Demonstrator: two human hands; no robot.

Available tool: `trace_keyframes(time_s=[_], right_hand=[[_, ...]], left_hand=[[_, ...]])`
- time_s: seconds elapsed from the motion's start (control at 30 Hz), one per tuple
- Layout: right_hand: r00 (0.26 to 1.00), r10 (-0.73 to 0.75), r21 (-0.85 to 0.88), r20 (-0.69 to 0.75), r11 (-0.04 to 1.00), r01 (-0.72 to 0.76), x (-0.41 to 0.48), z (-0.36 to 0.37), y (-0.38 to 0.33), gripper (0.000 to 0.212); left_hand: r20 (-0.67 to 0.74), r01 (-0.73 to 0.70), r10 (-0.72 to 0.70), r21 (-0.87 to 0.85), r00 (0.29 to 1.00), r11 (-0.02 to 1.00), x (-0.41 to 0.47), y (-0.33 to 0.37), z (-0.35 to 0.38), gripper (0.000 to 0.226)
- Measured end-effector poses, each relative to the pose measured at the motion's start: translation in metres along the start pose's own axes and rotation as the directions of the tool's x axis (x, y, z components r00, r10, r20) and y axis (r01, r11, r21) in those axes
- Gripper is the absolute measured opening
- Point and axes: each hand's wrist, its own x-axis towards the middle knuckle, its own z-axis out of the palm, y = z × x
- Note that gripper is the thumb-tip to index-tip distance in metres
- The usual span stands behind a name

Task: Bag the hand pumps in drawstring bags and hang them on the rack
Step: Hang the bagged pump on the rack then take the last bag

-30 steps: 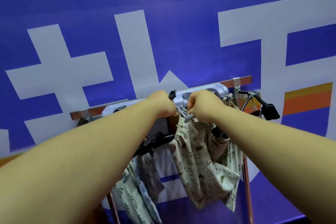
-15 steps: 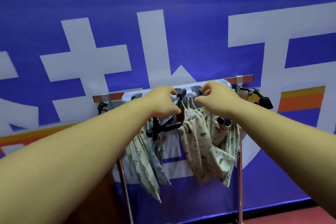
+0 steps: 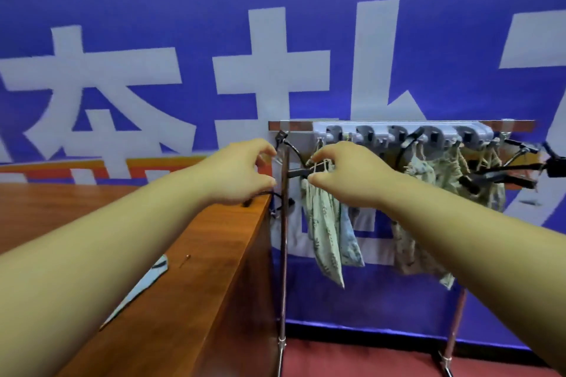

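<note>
At the left end of the grey plastic hook rail [image 3: 401,133], the pale green printed cloth drawstring bag [image 3: 324,223] hung with its long axis straight down and its gathered mouth just under the first hook. The black handle of a hand pump [image 3: 298,173] jutted level out of that mouth towards the rack's left chrome post [image 3: 284,239]. The beige twine drawstring [image 3: 319,164] was pinched at the mouth by the right hand [image 3: 346,176], with fingers curled above and thumb below. The hook lay just above that hand, so a short lift of the cord was judged to be what the hanging called for. The left hand [image 3: 242,174] was held just left of the post, the farther of the two from the bag, with its fingers curved and a gap to the thumb. Whether the thin black hose [image 3: 269,193] beside it was gripped could not be told. Whether the cord loop already sat over the hook was hidden by the right hand's fingers. Further along the rail more printed bags [image 3: 428,180] were hung, and black pumps [image 3: 502,176] were blurred at the right end. On the brown wooden desk [image 3: 199,285], a pale blue cloth [image 3: 144,281] was partly covered by the left forearm.
</note>
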Motion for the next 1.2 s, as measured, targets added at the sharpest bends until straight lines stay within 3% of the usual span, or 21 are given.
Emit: trace_keyframes(time_s=[0.13,0.33,0.6,1.0,1.2], right_hand=[[0.987,-0.106,0.027,0.123,0.994,0.103,0.012,0.043,-0.054,0.037],[0.929,-0.195,0.079,0.315,0.981,0.179,0.03,0.123,-0.107,0.034],[0.874,-0.178,0.051,0.451,0.983,0.174,0.056,0.197,-0.128,0.037],[0.881,-0.186,0.24,0.435,0.967,0.086,0.071,0.251,-0.113,0.03],[0.923,-0.212,0.297,0.32,0.948,0.115,0.065,0.271,-0.11,0.019]], left_hand=[[-0.038,0.076,-0.076,-0.005,0.996,0.997,-0.038,-0.066,-0.004,0.044],[0.066,0.189,-0.186,-0.033,0.98,0.981,-0.07,-0.148,0.019,0.024],[0.189,0.281,-0.283,0.038,0.94,0.959,-0.06,-0.21,0.066,0.021],[0.232,0.355,-0.341,-0.018,0.911,0.935,-0.047,-0.239,0.094,0.015],[0.13,0.326,-0.313,-0.095,0.941,0.941,-0.054,-0.24,0.104,0.014]])
